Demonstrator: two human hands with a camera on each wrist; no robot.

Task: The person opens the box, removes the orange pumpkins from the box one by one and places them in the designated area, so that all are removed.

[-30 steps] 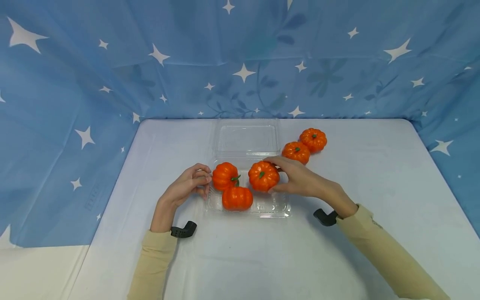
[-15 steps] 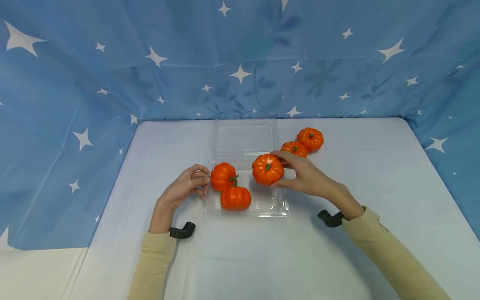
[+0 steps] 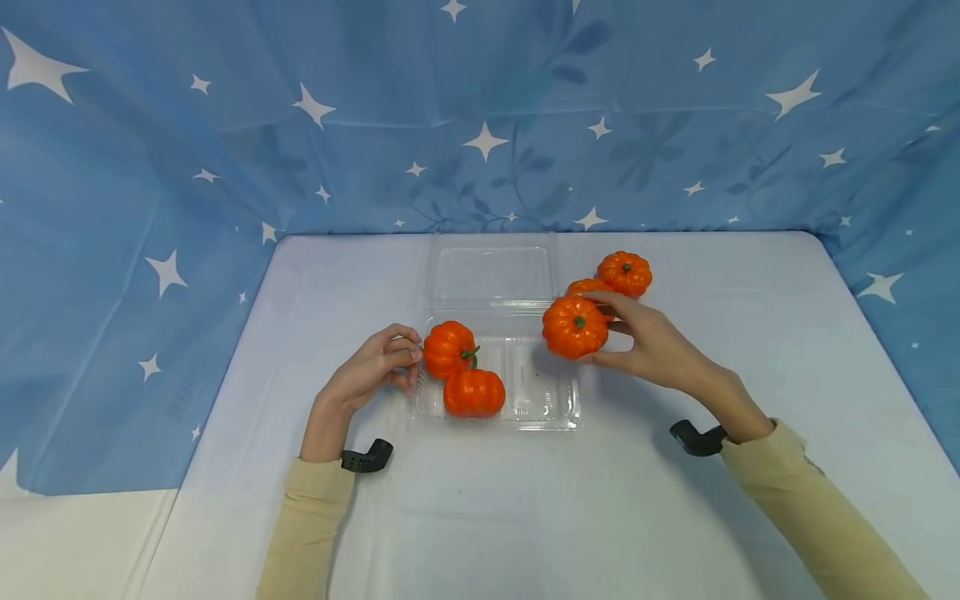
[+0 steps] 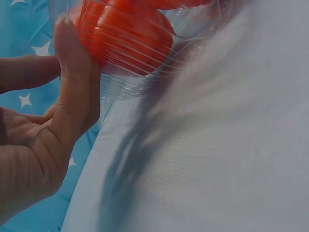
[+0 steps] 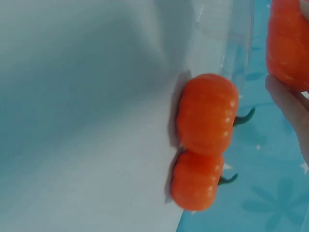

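My right hand holds a small orange toy pumpkin between thumb and fingers, over the right rear edge of a clear plastic clamshell container. At the container's left wall, my left hand rests its fingertips with the fingers loosely bent. In the left compartment lie two more pumpkins, one at the back and one in front, their green stems turned toward each other. The left wrist view shows my thumb right at the ribbed plastic, beside a pumpkin.
Two pumpkins stand on the table behind the right hand: a nearer pumpkin, partly hidden in the head view, and a farther pumpkin. The container's lid lies open toward the back. A blue star-patterned curtain borders the white table.
My right hand has lifted the pumpkin from over the container's middle and carried it right and slightly back, revealing the right compartment. The left hand has stayed at the container's left wall.
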